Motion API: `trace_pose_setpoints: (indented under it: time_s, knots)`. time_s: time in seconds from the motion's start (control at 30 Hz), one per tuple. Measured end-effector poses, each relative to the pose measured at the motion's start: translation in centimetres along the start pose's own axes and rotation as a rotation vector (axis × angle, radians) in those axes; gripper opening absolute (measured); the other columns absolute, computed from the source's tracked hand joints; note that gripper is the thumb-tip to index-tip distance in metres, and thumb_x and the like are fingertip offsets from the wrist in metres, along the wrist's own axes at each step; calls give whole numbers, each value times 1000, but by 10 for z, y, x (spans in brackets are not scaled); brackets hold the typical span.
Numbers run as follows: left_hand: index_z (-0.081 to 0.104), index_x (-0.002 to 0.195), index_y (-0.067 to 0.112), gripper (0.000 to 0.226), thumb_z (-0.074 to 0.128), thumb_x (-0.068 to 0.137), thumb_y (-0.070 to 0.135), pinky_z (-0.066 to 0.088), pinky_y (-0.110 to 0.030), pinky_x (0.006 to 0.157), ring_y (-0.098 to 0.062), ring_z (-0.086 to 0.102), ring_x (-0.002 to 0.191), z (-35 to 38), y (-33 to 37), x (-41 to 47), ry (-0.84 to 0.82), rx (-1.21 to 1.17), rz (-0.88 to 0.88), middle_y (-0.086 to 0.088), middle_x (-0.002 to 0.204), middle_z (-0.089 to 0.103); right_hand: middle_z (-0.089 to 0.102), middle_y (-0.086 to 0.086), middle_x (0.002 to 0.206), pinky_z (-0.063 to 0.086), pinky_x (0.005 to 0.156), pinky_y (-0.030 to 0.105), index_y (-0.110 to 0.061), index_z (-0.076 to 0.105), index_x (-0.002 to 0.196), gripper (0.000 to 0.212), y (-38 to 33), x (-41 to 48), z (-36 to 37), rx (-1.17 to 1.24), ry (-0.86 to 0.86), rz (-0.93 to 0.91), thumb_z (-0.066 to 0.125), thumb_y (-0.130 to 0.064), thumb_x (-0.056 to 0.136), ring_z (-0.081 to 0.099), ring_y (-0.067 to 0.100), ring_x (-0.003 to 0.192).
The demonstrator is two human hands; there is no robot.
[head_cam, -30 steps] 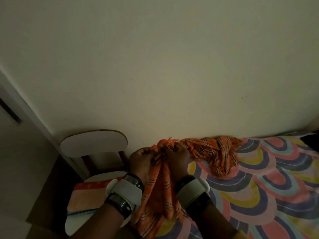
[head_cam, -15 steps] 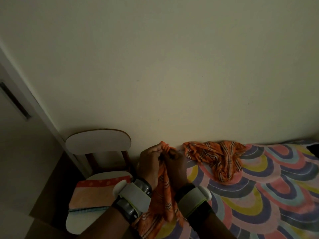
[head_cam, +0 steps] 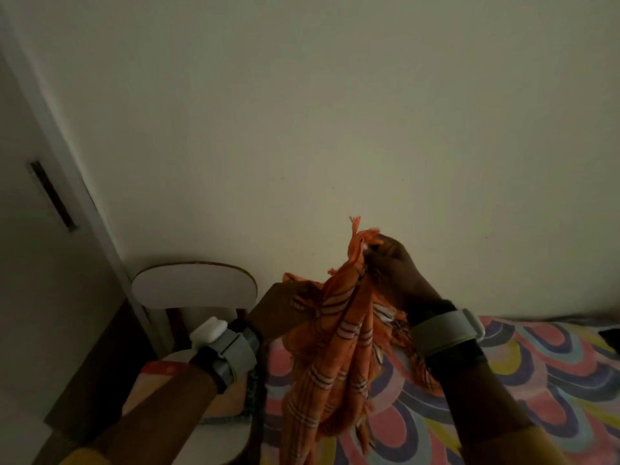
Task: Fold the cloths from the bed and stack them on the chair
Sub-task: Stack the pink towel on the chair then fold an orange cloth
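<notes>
An orange striped cloth [head_cam: 339,350] with fringed ends hangs bunched above the bed [head_cam: 536,380]. My right hand [head_cam: 396,266] pinches its top fringed corner, raised in front of the wall. Lower and to the left, my left hand [head_cam: 281,308] grips another part of the cloth's edge, its fingertips hidden in the fabric. The cloth's lower part drapes down onto the patterned bedsheet. The white chair [head_cam: 191,286] stands left of the bed, with a folded peach and red cloth [head_cam: 157,374] on its seat.
A pale wall fills the view behind. A door and its frame [head_cam: 50,203] stand on the left beside the chair. A dark object [head_cam: 612,337] lies at the bed's far right edge. The room is dim.
My hands, held together low at the cloth's top, have parted. The right hand rose with the fringed corner and the left slid left along the edge, lifting the cloth off the bed.
</notes>
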State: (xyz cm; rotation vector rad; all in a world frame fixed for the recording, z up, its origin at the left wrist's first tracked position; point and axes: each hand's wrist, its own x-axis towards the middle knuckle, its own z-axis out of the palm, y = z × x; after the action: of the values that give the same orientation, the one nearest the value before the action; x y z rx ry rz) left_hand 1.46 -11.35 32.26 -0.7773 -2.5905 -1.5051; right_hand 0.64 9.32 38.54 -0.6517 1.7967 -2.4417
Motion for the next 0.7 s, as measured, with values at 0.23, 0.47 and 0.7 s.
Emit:
trace_pose_setpoints:
  time_s: [0.23,0.47,0.7]
  knots:
    - [60,111,17,52,42,75,50,45,-34,90,-27,59,104,-7,-17,-6,-329,700,-150,-7,110,65,62,12,72,51,79,44,1,59,83,40,-42,26,-24,-40,-164,11,80,-31,71,61,21,65]
    - [62,80,0,55,38,75,48,37,-26,63,-25,58,84,3,-58,-40,-247,578,-237,3,69,46,68,5,77,56,77,35,-5,62,91,29,-50,14,-47,-119,121,-50,66,-29,77,66,20,74]
    - [67,77,-3,58,33,83,45,49,-36,67,-26,62,74,-19,-49,-52,-187,527,41,-16,91,67,67,-3,59,55,58,23,-4,58,84,28,-38,-3,-59,-165,455,-37,35,0,98,65,11,57]
